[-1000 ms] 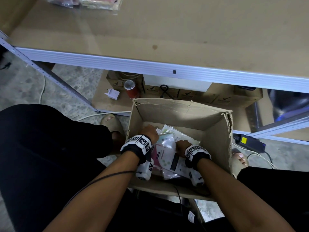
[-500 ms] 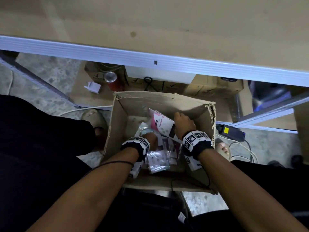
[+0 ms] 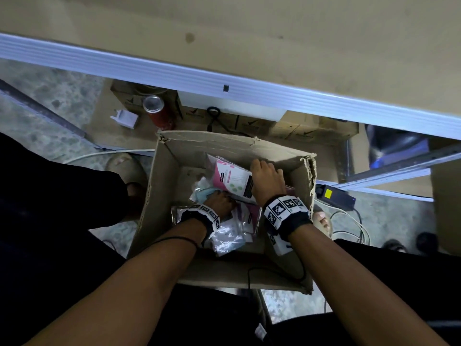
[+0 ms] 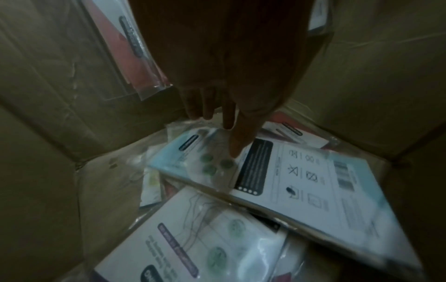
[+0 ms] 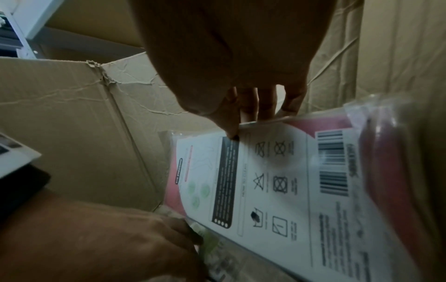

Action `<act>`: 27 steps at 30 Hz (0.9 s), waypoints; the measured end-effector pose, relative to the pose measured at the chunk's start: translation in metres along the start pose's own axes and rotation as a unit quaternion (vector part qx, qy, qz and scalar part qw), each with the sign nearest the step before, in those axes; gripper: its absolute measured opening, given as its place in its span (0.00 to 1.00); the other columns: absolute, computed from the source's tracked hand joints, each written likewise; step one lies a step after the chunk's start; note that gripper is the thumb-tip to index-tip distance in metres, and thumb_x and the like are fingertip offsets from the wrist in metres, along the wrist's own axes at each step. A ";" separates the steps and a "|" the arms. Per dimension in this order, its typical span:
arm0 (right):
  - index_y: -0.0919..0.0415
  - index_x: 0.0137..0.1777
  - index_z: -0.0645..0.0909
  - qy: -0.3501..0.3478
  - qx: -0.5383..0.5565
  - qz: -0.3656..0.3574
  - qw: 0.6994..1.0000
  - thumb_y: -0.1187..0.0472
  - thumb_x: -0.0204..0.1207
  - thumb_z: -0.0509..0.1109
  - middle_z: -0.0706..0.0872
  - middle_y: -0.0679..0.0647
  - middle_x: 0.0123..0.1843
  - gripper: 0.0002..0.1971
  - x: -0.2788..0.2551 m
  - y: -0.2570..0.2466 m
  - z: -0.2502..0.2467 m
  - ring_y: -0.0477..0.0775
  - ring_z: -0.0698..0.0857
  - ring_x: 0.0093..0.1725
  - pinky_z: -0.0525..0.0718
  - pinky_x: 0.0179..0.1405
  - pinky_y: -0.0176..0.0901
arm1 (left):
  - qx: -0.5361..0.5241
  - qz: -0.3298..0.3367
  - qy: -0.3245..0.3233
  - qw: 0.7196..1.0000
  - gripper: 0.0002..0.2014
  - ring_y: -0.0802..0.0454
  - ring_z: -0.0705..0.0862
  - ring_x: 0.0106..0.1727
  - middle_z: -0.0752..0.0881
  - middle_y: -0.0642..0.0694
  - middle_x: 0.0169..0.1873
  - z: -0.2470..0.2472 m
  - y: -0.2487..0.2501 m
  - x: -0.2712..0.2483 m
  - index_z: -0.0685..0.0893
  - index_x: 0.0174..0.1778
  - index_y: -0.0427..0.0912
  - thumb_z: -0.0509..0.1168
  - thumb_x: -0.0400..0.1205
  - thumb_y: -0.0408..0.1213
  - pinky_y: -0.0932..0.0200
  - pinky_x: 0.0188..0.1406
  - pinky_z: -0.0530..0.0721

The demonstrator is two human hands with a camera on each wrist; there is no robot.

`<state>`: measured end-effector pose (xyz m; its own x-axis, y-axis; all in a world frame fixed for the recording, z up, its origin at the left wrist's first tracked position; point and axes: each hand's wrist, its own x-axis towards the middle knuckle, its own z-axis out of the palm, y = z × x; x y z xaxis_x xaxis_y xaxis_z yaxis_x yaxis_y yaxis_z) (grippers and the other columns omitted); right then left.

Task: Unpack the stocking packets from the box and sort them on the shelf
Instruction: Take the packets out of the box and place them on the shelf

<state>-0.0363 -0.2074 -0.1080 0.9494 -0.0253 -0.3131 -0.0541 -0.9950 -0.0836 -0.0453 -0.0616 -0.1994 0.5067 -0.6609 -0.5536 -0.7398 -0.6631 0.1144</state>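
Observation:
An open cardboard box point(image 3: 224, 146) stands on the floor between my legs, below the brown shelf board point(image 3: 249, 46). My right hand point(image 3: 267, 181) holds a pink stocking packet point(image 3: 229, 178) raised inside the box. In the right wrist view the thumb point(image 5: 230, 131) lies on the printed back of the pink packet point(image 5: 277, 181), with the fingers behind its top edge. My left hand point(image 3: 219, 203) is lower in the box and pinches a light blue packet point(image 4: 301, 181) at its upper edge, its thumb point(image 4: 239, 147) on the face. Several more packets point(image 3: 229, 236) lie loose underneath.
A red can point(image 3: 158, 112), a white adapter point(image 3: 124, 118) and flat cardboard boxes point(image 3: 311, 131) sit on the low shelf behind the box. To the right, a black power brick point(image 3: 334, 196) and cables point(image 3: 349, 221) lie on the floor. My sandalled feet flank the box.
My right hand has taken the pink packet and raised it from the pile toward the box's far right. My left hand stayed low and shifted onto the light blue packet.

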 end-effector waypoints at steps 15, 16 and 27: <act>0.59 0.63 0.73 0.009 0.015 0.010 1.000 0.70 0.74 0.66 0.83 0.57 0.62 0.18 -0.004 -0.004 -0.001 0.62 0.80 0.63 0.75 0.64 0.60 | 0.014 -0.133 -0.036 0.990 0.18 0.38 0.73 0.76 0.78 0.37 0.72 0.028 -0.027 -0.021 0.77 0.72 0.37 0.51 0.88 0.30 0.43 0.72 0.73; 0.59 0.63 0.73 0.010 0.015 0.011 1.000 0.70 0.74 0.67 0.83 0.57 0.62 0.18 -0.004 -0.004 0.000 0.62 0.80 0.63 0.75 0.64 0.60 | 0.002 -0.134 -0.046 0.990 0.18 0.38 0.73 0.75 0.78 0.37 0.71 0.025 -0.028 -0.022 0.78 0.72 0.38 0.54 0.87 0.29 0.42 0.72 0.74; 0.59 0.61 0.74 0.000 0.031 0.024 0.999 0.69 0.74 0.67 0.84 0.57 0.59 0.16 -0.004 -0.004 0.003 0.62 0.81 0.62 0.76 0.64 0.63 | -0.265 -0.145 -0.087 0.949 0.08 0.38 0.88 0.57 0.88 0.35 0.56 0.002 -0.031 -0.033 0.91 0.48 0.33 0.68 0.77 0.25 0.45 0.62 0.85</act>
<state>-0.0406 -0.2035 -0.1098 0.9450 -0.0732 -0.3187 -0.1193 -0.9846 -0.1277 -0.0400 -0.0187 -0.1862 0.5407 -0.3856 -0.7476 -0.2305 -0.9226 0.3092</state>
